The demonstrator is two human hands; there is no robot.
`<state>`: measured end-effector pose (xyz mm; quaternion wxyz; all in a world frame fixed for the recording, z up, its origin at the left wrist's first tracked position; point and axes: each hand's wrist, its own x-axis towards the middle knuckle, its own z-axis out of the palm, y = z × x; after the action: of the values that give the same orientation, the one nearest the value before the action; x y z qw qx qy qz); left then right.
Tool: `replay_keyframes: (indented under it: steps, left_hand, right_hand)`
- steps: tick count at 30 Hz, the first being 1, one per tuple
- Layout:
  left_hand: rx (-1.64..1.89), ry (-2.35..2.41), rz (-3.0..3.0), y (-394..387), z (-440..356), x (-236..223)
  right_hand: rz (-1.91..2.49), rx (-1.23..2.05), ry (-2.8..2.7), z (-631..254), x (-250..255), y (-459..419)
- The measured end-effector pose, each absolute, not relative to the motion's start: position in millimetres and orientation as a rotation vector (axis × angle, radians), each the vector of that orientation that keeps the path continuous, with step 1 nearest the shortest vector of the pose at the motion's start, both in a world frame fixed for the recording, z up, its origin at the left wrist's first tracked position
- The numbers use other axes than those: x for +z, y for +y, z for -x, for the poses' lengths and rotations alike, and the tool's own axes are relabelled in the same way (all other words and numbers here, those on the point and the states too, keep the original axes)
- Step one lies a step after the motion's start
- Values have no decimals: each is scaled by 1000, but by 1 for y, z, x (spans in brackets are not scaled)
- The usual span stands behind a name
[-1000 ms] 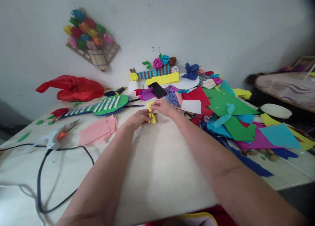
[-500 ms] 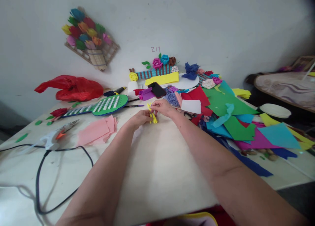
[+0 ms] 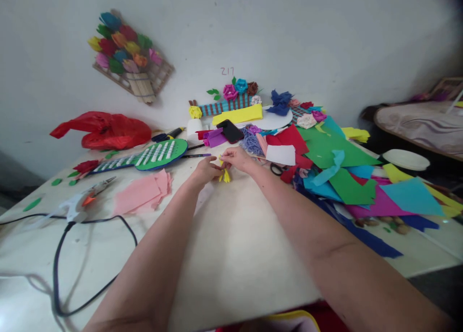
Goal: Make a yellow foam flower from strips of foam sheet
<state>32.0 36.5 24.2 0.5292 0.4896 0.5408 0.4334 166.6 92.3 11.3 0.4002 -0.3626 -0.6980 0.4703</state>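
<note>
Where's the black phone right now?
Head view, back centre of the table: the black phone sits beyond the right hand, between purple paper and the lavender yarn.

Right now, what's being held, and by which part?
A yellow piece, held above its flared lower end by the left hand and right hand.

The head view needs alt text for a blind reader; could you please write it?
A person's left hand and right hand hold frilled yellow paper at a cream table. Pink paper sheets lie to the left, colorful paper sheets to the right, a smartphone beyond.
</note>
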Motion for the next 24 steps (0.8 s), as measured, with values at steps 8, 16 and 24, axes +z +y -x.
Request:
replay_keyframes:
  steps: [8,16,24]
  left_hand:
    - [976,1409,-1356,41,-29,26]
    - [905,1343,-1523,41,-25,27]
    - [818,1549,-1953,51,-21,12]
  right_hand:
    - [982,1147,-1764,-167,8,96]
    - [999,1153,-1766,-166,7,97]
    - [1162,1013,-1908,-162,-5,104]
